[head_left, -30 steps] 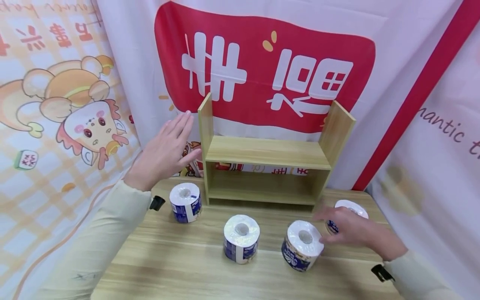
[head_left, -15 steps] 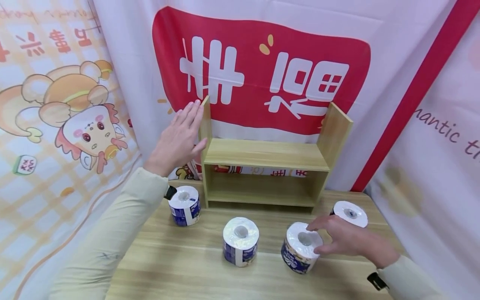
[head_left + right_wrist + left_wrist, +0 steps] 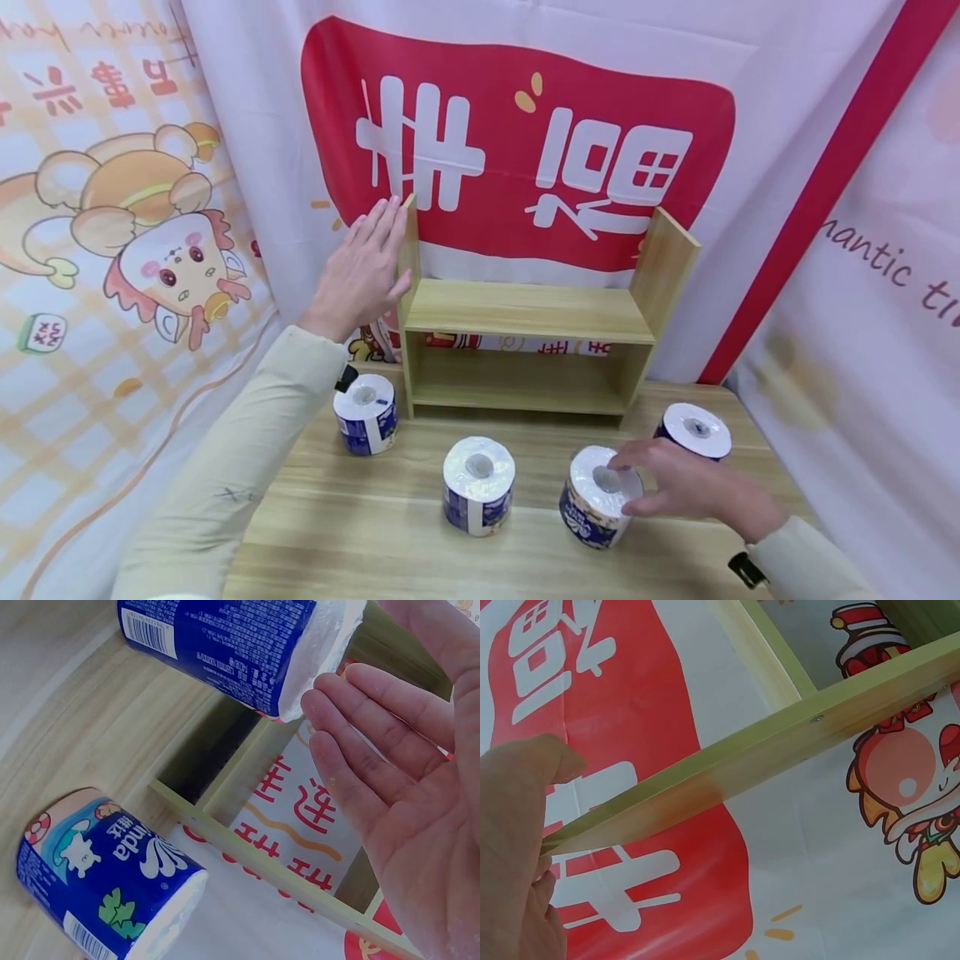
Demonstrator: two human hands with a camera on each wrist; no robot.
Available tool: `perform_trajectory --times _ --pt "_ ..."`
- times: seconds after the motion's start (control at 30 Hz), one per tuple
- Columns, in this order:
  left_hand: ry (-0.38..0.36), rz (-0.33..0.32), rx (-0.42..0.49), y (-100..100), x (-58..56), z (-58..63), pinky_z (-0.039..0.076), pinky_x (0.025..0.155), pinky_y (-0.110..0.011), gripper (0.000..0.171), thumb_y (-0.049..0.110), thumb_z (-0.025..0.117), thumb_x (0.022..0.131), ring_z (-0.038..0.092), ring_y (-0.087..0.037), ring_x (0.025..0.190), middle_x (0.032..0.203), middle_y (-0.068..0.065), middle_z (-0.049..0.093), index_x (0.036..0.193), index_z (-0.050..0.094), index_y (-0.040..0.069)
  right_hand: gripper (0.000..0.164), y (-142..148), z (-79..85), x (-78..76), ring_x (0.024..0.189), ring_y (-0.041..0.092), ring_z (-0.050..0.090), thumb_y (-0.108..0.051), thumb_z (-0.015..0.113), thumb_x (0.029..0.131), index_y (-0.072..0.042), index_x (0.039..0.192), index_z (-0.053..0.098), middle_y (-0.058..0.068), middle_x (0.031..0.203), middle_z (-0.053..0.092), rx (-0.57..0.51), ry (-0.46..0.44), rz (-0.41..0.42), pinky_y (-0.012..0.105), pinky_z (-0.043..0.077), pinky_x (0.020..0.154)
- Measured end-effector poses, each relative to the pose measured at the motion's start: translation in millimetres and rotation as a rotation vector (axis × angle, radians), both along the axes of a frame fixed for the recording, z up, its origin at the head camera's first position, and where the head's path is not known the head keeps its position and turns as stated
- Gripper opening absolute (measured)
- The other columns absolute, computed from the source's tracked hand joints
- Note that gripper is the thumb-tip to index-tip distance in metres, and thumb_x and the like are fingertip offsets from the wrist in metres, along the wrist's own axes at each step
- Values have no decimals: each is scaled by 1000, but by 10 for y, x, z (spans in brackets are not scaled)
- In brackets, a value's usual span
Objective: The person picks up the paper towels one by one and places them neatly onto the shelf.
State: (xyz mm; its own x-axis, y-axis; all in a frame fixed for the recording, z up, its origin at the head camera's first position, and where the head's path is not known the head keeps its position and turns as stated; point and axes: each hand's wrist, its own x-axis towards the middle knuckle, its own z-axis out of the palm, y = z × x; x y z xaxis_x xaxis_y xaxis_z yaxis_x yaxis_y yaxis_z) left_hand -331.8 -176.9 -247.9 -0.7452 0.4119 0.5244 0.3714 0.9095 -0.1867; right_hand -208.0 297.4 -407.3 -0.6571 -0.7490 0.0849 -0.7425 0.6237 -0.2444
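Note:
My left hand (image 3: 358, 275) lies beside the left side panel of a small wooden shelf (image 3: 528, 308), its fingers straight. In the left wrist view, the panel (image 3: 705, 776) runs up to the hand, thumb on one side; exact contact is hard to tell. My right hand (image 3: 686, 482) reaches over a wrapped toilet roll (image 3: 588, 517) at right of centre. Its fingers are extended at the roll's white top, seen also in the right wrist view; whether they touch is unclear. Another toilet roll (image 3: 478, 492) stands upright to the left of that one.
One more toilet roll (image 3: 365, 417) stands left of the shelf, and another roll (image 3: 696, 429) behind my right hand. All are on the wooden table (image 3: 420, 558). Printed cloth (image 3: 525, 150) hangs behind and at both sides.
My left hand has moved right and slightly up to the shelf's left panel. The right hand has shifted left, with its fingers now over the roll's top. The rolls stay in place.

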Motion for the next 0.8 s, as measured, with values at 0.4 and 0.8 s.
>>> perform_trajectory --times 0.4,0.8 --pt "58 -14 -61 -49 -49 -44 24 134 -51 91 27 66 98 19 -38 165 177 -19 17 168 15 0 47 -37 -24 26 111 20 73 -40 85 88 -10 123 76 4 122 76 12 -58 -34 38 64 90" --pt "99 -35 -76 -86 -104 -55 27 133 -49 96 26 70 95 21 -36 165 176 -18 21 169 14 3 45 -86 -15 2 109 17 73 -40 85 88 -12 122 77 1 119 78 23 -31 -7 38 64 91"
